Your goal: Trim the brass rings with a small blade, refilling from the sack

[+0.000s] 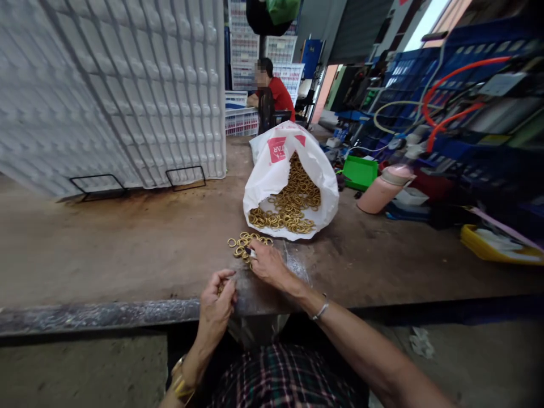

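Note:
A small pile of brass rings [242, 241] lies on the worktable in front of the mouth of a white sack [266, 184]. Many more rings [300, 184] fill the sack, which rests on its side. My right hand [270, 263] reaches into the near side of the small pile, its fingers bent down and drawn together. One finger wears a white wrap, with something dark by its tip; what the fingertips pinch is hidden. Close to the table edge, my left hand [216, 300] is curled closed around brass rings, only partly visible between thumb and fingers.
Tall white ribbed panels [178, 90] stand at the left in black wire stands [186, 177]. To the right are a green tray [360, 173], a pink bottle [382, 190], a yellow tray [497, 249] and orange hoses [433, 102]. A person in red [280, 96] sits beyond the table.

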`<state>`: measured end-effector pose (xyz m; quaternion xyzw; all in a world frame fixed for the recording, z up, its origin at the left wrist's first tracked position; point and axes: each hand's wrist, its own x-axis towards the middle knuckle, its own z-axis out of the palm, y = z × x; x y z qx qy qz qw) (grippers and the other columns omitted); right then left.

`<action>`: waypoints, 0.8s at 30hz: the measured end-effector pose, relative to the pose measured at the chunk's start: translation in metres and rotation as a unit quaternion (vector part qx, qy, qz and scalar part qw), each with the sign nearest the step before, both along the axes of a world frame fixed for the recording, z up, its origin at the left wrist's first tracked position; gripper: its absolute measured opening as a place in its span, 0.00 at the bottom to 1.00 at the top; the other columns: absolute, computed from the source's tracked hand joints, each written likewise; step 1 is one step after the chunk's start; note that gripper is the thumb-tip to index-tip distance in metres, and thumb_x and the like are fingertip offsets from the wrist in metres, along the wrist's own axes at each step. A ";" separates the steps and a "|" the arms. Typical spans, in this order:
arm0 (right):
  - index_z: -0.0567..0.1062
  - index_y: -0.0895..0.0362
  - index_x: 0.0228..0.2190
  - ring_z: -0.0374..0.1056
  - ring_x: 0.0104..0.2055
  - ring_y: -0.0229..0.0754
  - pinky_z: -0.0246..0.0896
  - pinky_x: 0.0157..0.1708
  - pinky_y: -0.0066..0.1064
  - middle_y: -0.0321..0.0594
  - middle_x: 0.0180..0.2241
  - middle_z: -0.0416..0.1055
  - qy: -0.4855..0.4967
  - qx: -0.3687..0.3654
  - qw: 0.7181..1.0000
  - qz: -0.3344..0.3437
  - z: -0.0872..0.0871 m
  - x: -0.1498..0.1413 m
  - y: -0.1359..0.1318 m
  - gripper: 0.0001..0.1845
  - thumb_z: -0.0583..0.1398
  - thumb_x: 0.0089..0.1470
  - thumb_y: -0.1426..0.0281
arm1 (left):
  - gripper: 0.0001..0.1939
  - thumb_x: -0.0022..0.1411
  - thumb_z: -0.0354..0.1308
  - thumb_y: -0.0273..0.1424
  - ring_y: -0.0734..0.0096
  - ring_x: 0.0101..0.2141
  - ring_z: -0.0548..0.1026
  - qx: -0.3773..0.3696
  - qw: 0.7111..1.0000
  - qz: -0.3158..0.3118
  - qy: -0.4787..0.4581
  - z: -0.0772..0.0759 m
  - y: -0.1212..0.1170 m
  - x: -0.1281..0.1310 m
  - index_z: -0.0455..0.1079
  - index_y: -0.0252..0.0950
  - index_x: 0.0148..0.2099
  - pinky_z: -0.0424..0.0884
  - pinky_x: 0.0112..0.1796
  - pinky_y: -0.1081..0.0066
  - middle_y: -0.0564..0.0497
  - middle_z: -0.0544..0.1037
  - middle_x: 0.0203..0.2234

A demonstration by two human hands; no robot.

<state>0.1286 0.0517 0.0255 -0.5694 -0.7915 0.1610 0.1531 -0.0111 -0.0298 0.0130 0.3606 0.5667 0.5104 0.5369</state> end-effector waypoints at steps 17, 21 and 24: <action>0.69 0.58 0.24 0.51 0.21 0.32 0.46 0.22 0.24 0.27 0.16 0.55 0.387 -0.250 0.886 -0.059 -0.007 -0.008 -0.025 0.08 0.53 0.43 0.68 | 0.07 0.52 0.59 0.34 0.77 0.18 0.63 0.055 0.995 -0.079 0.040 -0.002 0.007 0.002 0.71 0.35 0.30 0.60 0.22 0.78 0.55 0.67 0.16; 0.67 0.59 0.20 0.52 0.22 0.32 0.47 0.23 0.24 0.29 0.18 0.57 0.348 -0.221 0.910 -0.038 -0.011 -0.010 -0.025 0.10 0.54 0.44 0.65 | 0.13 0.52 0.57 0.40 0.81 0.14 0.58 -0.025 0.996 -0.084 0.005 0.002 0.004 0.001 0.65 0.34 0.31 0.55 0.16 0.80 0.59 0.64 0.14; 0.67 0.59 0.19 0.53 0.22 0.32 0.48 0.23 0.24 0.29 0.18 0.58 0.337 -0.212 0.917 -0.028 -0.015 -0.011 -0.024 0.10 0.53 0.45 0.67 | 0.15 0.52 0.57 0.42 0.82 0.14 0.59 -0.048 0.995 -0.088 -0.021 0.003 0.004 0.002 0.64 0.34 0.31 0.55 0.15 0.81 0.58 0.65 0.16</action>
